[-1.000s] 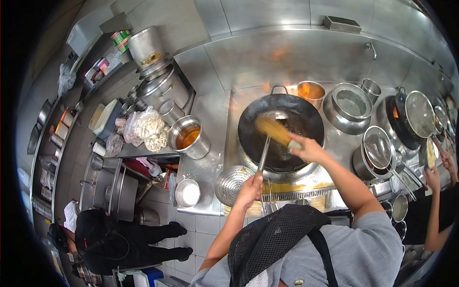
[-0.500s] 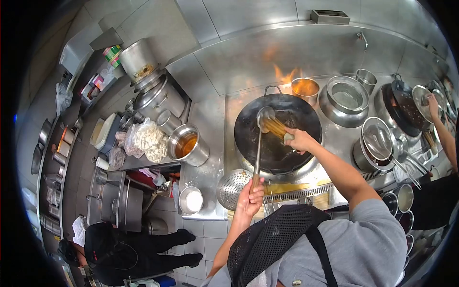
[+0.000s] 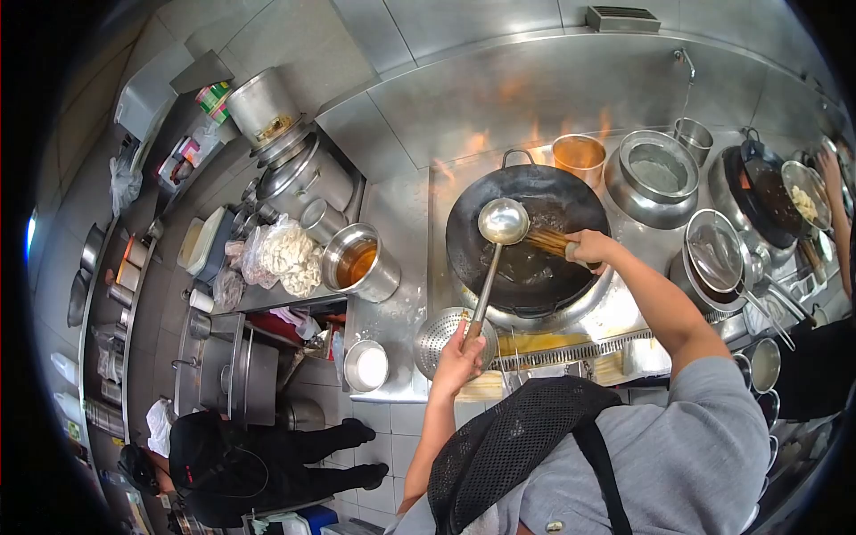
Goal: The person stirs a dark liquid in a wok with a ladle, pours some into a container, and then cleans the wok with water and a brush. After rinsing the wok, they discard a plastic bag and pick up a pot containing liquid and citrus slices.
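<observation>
The left hand [image 3: 457, 361] gripped a long silver metal ladle [image 3: 503, 221] at its near end, presumably avoiding heat from the round black metal wok [image 3: 468, 236] ahead, over which it reached while the right hand [image 3: 590, 250] clasped a tan bristled brush [image 3: 547, 239].

Mesh cover [image 3: 517, 446]: black, open weave with small holes, rounded outline
Shirt [image 3: 664, 473]: light grey, plain cloth, right of and below the mesh cover
Strap [image 3: 604, 473]: flat black band, running over the shirt from the mesh cover's right end
Right sleeve [image 3: 720, 401]: short, same grey, well right of the mesh cover
Oval spot [image 3: 555, 526]: pale, below the mesh cover, too small to identify
Right hand [image 3: 590, 249], left hand [image 3: 456, 359]: bare
</observation>
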Demonstrator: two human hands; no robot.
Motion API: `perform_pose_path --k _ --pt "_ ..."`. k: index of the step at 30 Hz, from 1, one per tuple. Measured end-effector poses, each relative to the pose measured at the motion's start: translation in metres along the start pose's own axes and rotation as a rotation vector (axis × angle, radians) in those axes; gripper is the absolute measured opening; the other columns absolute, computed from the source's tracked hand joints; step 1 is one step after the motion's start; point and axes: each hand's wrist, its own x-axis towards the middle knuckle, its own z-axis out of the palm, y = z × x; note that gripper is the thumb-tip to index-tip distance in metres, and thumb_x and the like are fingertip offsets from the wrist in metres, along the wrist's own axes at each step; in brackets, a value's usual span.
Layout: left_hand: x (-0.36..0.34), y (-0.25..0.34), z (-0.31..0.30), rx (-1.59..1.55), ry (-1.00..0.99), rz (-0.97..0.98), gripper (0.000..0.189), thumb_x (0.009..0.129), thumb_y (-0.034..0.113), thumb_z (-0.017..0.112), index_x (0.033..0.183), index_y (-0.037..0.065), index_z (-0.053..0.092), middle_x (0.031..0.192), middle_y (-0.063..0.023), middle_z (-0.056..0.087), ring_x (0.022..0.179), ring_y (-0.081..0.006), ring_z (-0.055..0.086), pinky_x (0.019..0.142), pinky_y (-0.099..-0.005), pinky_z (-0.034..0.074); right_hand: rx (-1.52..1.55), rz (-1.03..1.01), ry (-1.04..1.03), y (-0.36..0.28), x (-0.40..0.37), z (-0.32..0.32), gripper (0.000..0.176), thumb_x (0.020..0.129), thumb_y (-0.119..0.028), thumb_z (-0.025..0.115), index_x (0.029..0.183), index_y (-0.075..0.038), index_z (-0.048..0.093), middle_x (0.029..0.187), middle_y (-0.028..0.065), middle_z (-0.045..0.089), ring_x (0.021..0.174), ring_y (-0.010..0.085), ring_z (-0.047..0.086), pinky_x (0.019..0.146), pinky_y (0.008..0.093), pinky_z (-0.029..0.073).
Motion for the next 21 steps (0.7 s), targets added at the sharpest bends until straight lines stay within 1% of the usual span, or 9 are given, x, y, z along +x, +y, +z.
perform_pose_path --k 1,7,9,11,13,16,17,19,21 --pt "-0.004 0.005 -0.003 0.295 0.051 0.121 0.063 0.097 0.025 0.068 0.150 0.004 0.043 0.088 -0.0029 0.063 0.060 -0.0081 0.054 0.049 -0.0243 0.046 -0.005 -0.004 -0.002 -0.015 -0.016 -0.007 0.071 0.083 -0.029 0.070 0.150 -0.020 0.048 0.088 0.0155 0.073 0.065 0.0268 0.072 0.056 0.0381 0.062" --pt "0.013 0.016 -0.006 0.381 0.069 0.217 0.069 0.091 0.013 0.073 0.151 0.002 0.042 0.084 -0.0017 0.062 0.060 -0.0073 0.053 0.049 -0.0266 0.047 0.403 -0.281 0.027 -0.041 -0.065 0.040 0.075 0.083 -0.033 0.074 0.152 -0.025 0.046 0.083 0.0144 0.070 0.060 0.0205 0.069 0.056 0.0320 0.059" --pt "0.016 0.005 -0.011 0.357 0.057 0.193 0.068 0.091 0.011 0.073 0.151 0.002 0.042 0.086 -0.0025 0.063 0.060 -0.0075 0.053 0.048 -0.0264 0.046 0.022 -0.169 0.017 -0.021 -0.063 0.045 0.072 0.082 -0.031 0.072 0.150 -0.021 0.050 0.091 0.0202 0.075 0.071 0.0286 0.074 0.062 0.0343 0.061" --pt "0.019 0.002 -0.009 0.172 0.008 0.136 0.063 0.094 0.010 0.070 0.149 0.001 0.042 0.097 -0.0046 0.065 0.062 -0.0054 0.051 0.048 -0.0220 0.043 -0.082 -0.118 0.060 -0.022 -0.055 0.022 0.068 0.085 -0.034 0.069 0.149 -0.018 0.050 0.090 0.0223 0.073 0.069 0.0291 0.074 0.058 0.0352 0.060" --pt "0.018 0.005 -0.006 -0.025 -0.022 0.054 0.060 0.095 0.008 0.067 0.149 0.002 0.042 0.098 -0.0046 0.064 0.061 -0.0049 0.048 0.047 -0.0213 0.041 0.175 -0.089 0.040 -0.039 -0.073 0.017 0.067 0.088 -0.035 0.068 0.150 -0.019 0.049 0.097 0.0245 0.073 0.080 0.0344 0.074 0.074 0.0385 0.060" --pt "0.021 0.011 -0.009 -0.424 -0.112 -0.058 0.057 0.097 0.005 0.062 0.149 0.002 0.040 0.098 -0.0044 0.062 0.059 -0.0041 0.044 0.046 -0.0208 0.039 0.183 -0.490 0.181 -0.024 -0.057 0.062 0.068 0.089 -0.037 0.069 0.151 -0.022 0.046 0.114 0.0282 0.069 0.107 0.0438 0.066 0.100 0.0421 0.050" --pt "0.022 0.011 -0.013 -0.622 -0.171 -0.099 0.057 0.097 0.004 0.060 0.150 0.002 0.039 0.097 -0.0041 0.061 0.058 -0.0037 0.043 0.045 -0.0208 0.038 0.085 -0.402 0.070 -0.023 -0.063 0.059 0.068 0.087 -0.036 0.070 0.149 -0.021 0.048 0.117 0.0277 0.068 0.108 0.0426 0.066 0.098 0.0417 0.051" --pt "0.013 0.002 -0.018 -0.513 -0.165 -0.051 0.053 0.097 0.005 0.062 0.146 0.000 0.043 0.104 -0.0080 0.064 0.058 -0.0047 0.046 0.046 -0.0213 0.041 -0.027 -0.260 0.135 -0.008 -0.057 0.036 0.067 0.083 -0.034 0.070 0.146 -0.020 0.052 0.118 0.0266 0.068 0.109 0.0402 0.067 0.098 0.0417 0.051" --pt "-0.013 0.011 -0.017 -0.031 -0.033 0.035 0.045 0.096 0.006 0.064 0.139 -0.003 0.051 0.112 -0.0144 0.067 0.060 -0.0067 0.053 0.050 -0.0213 0.046 0.043 -0.159 0.172 0.001 -0.077 0.000 0.068 0.081 -0.032 0.072 0.144 -0.017 0.055 0.112 0.0247 0.071 0.105 0.0364 0.070 0.096 0.0413 0.053"
